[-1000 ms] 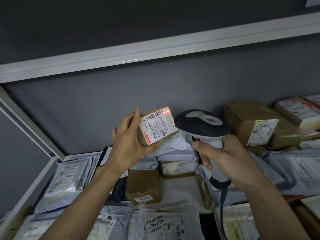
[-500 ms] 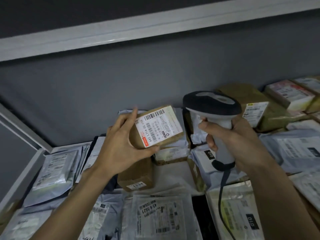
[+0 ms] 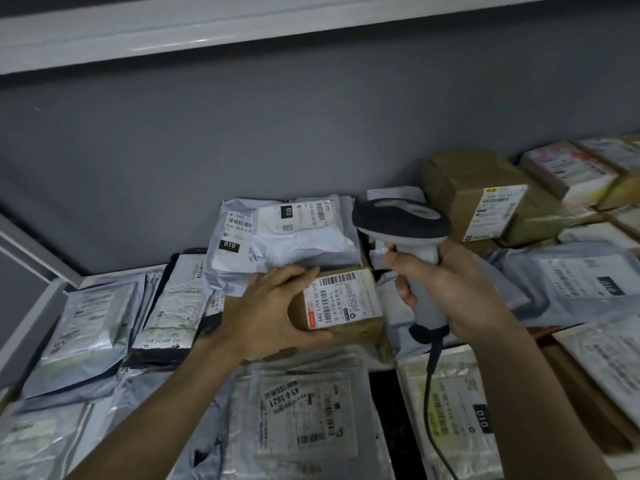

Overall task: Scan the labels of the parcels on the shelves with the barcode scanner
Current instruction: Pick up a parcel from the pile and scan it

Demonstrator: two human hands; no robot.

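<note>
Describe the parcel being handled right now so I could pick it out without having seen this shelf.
On the parcel-covered shelf, look at the middle, just left of the barcode scanner. The left hand grips a small brown cardboard box there. Unlike the grey mailer bags around it, it bears a white label with a red strip.

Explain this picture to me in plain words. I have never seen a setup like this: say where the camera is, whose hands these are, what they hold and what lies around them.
There is no machine here. A person wears a camera on the head, and it looks forward and down at their own two hands.

The left hand grips a small brown box with a white barcode label on top, low over the pile. The right hand grips a barcode scanner by its handle; its cord hangs down.

Below lies a white shelf against a grey wall, crowded with parcels: grey mailer bags, a crumpled white bag and a brown carton to the right, all labelled.
</note>
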